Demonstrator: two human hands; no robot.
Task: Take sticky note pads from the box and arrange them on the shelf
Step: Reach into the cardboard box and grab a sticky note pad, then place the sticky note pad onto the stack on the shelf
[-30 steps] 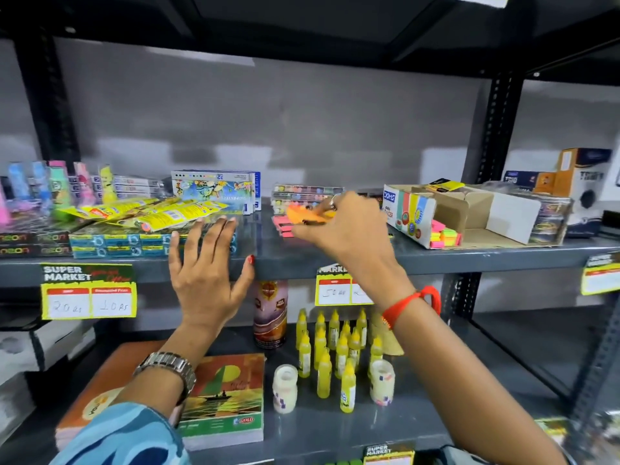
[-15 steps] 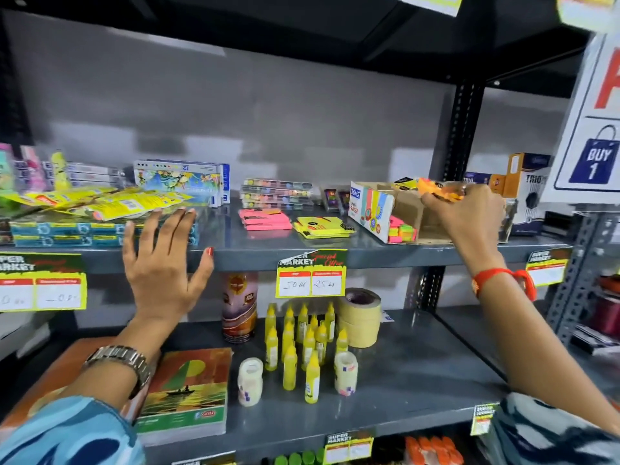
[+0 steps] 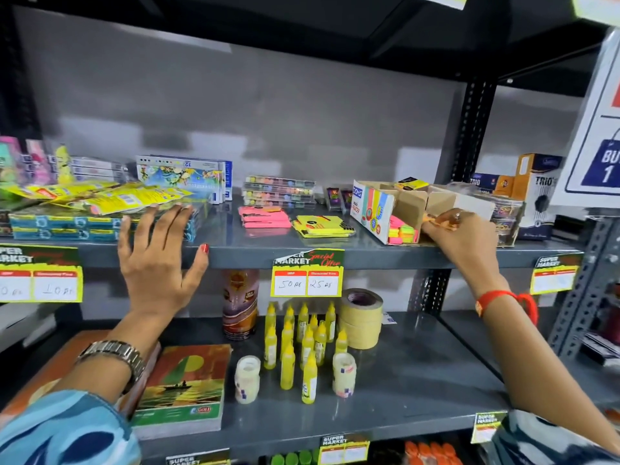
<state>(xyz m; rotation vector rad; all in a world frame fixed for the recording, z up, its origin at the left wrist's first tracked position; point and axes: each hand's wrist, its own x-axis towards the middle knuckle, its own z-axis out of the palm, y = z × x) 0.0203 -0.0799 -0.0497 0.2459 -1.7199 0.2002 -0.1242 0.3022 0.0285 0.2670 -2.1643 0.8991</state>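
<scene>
Head cam: left hand point(image 3: 157, 263) is spread flat on the shelf point(image 3: 235, 253) edge, holding nothing. Right hand point(image 3: 464, 236) is at the open box point(image 3: 396, 209), fingers pinched on an orange pad point(image 3: 432, 220). Pink pads point(image 3: 265, 218) and yellow pads point(image 3: 322, 226) sit between the hands.

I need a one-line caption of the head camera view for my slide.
Right hand reaches into the cardboard box of sticky notes; pink pads and yellow pads lie on the shelf.
</scene>
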